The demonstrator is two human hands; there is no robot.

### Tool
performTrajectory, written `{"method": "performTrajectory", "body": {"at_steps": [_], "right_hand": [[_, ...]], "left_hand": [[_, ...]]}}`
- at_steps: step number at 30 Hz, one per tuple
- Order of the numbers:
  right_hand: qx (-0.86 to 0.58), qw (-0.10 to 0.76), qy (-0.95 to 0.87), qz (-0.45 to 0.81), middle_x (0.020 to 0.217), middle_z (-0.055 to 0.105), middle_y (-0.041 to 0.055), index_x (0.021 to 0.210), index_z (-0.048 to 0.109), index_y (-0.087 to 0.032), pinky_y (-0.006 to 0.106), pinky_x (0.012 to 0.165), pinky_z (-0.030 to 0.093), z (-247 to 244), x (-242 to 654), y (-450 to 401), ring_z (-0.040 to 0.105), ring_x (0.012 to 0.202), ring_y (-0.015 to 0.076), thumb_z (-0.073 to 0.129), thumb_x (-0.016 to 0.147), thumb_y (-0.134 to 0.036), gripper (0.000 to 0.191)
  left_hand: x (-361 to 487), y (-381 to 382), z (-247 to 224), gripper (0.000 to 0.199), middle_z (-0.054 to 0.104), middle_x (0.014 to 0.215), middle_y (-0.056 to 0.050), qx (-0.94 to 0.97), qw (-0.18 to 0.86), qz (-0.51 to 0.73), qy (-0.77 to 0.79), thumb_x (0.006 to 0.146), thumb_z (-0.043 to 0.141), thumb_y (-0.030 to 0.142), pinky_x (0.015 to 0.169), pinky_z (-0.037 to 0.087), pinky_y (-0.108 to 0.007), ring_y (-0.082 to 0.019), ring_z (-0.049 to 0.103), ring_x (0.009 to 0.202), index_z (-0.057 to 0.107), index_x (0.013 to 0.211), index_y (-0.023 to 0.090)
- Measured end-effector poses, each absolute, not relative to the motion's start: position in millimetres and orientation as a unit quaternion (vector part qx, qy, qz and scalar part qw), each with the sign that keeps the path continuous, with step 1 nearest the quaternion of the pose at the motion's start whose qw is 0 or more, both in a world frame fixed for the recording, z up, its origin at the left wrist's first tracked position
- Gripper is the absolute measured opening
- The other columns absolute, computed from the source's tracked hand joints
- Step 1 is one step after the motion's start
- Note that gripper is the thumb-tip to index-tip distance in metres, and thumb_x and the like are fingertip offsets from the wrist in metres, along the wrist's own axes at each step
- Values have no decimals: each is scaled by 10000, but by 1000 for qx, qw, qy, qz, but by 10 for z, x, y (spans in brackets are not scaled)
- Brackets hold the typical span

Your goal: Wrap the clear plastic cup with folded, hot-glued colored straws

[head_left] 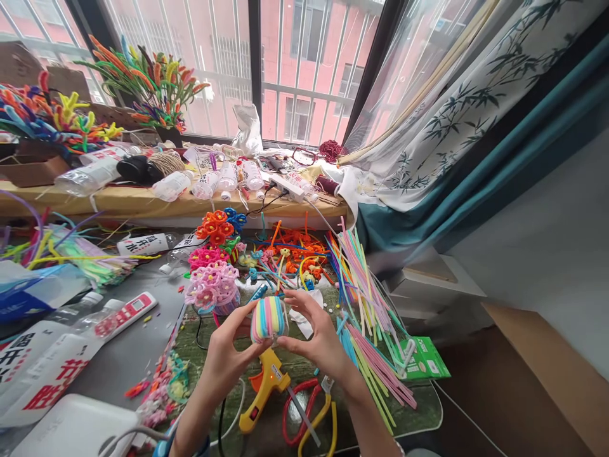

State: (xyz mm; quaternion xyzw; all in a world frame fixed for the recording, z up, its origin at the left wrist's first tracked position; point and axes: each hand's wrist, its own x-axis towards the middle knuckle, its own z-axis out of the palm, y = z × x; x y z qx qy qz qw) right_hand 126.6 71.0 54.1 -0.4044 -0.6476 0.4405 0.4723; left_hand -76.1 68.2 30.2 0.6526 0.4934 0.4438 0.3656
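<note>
Between my two hands, above the table, is a small rounded piece striped in pink, blue and yellow (pixel 269 318), which looks wrapped in pipe cleaners. My left hand (pixel 231 339) grips its left side with thumb and fingers. On the opposite side, my right hand (pixel 316 327) has its thumb at the lower edge and its fingers curved over the top. A yellow hot glue gun (pixel 266 390) lies just below, with a glue stick (pixel 304 416) poking out of its back. Red-and-yellow-handled scissors (pixel 299 412) are beside it.
Pipe cleaner bundles (pixel 368 355) and a green packet (pixel 423 358) lie to the right. Pipe cleaner flowers (pixel 212 285) stand behind my left hand. Plastic bottles (pixel 52 374) and a white device (pixel 71 428) are at the left. Bottles and cords crowd the windowsill (pixel 285 206).
</note>
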Motion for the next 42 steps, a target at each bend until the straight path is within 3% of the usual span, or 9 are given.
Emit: {"method": "performTrajectory", "body": {"at_steps": [3, 6, 9, 13, 18, 23, 31, 36, 42], "right_hand": [[-395, 428, -684, 438, 1350, 579, 52, 1365, 489, -297, 412, 1043, 459, 453, 1303, 768, 571, 1205, 241, 814, 702, -188, 747], [-380, 446, -702, 405, 1259, 631, 53, 1278, 552, -266, 382, 976, 509, 377, 1315, 800, 598, 1154, 229, 757, 734, -134, 595], [-362, 494, -688, 390, 1245, 628, 54, 1183, 580, -262, 368, 963, 519, 344, 1302, 793, 580, 1185, 225, 725, 774, -155, 447], [-356, 507, -678, 395, 1282, 610, 57, 1140, 598, -275, 412, 1053, 450, 353, 1299, 771, 541, 1247, 232, 717, 805, -199, 363], [-327, 472, -597, 560, 1462, 461, 96, 1396, 414, -320, 416, 1030, 469, 288, 1394, 792, 539, 1260, 256, 806, 734, -377, 771], [-337, 460, -526, 631, 1234, 610, 100, 1333, 502, -269, 408, 959, 499, 183, 1391, 845, 632, 1101, 246, 741, 769, -523, 663], [-381, 478, -444, 655, 1042, 649, 62, 1125, 590, -229, 298, 750, 545, 283, 1242, 891, 668, 901, 199, 753, 704, -583, 574], [-415, 474, -418, 654, 1015, 616, 52, 1110, 578, -226, 261, 652, 546, 353, 1204, 888, 645, 803, 169, 832, 620, -504, 618], [-407, 466, -463, 635, 1140, 544, 52, 1197, 529, -277, 287, 707, 564, 370, 1198, 794, 622, 887, 179, 896, 533, -348, 762]], "left_hand": [[-756, 711, 331, 614, 640, 1251, -125, 684, 359, 436, 462, 755, 755, 392, 822, 580, -355, -243, 685, 962, 552, 1306, 211], [-754, 719, 325, 710, 523, 1425, -115, 701, 358, 436, 438, 736, 773, 417, 898, 551, -376, -311, 577, 1205, 505, 1380, 282], [-727, 705, 291, 886, 430, 1516, -131, 681, 429, 428, 410, 697, 779, 516, 981, 510, -416, -355, 514, 1287, 404, 1463, 279], [-622, 701, 233, 817, 492, 1467, -168, 598, 528, 439, 413, 757, 720, 522, 1051, 460, -440, -358, 503, 1307, 430, 1442, 184], [-537, 748, 209, 746, 593, 1367, -169, 522, 553, 471, 446, 758, 720, 500, 1034, 477, -462, -346, 585, 1223, 493, 1370, 139], [-539, 773, 254, 777, 610, 1348, -167, 517, 554, 466, 457, 712, 735, 561, 1019, 491, -462, -354, 582, 1223, 538, 1331, 136], [-563, 792, 24, 779, 640, 1318, -137, 515, 555, 466, 458, 707, 704, 616, 998, 509, -449, -352, 582, 1223, 579, 1316, 147], [-555, 781, 43, 730, 682, 1255, -126, 514, 564, 462, 452, 723, 664, 650, 996, 504, -464, -357, 603, 1190, 640, 1259, 155], [-533, 731, 200, 656, 710, 1205, -104, 489, 576, 463, 464, 781, 638, 604, 1035, 466, -470, -331, 609, 1187, 644, 1256, 152]]}}
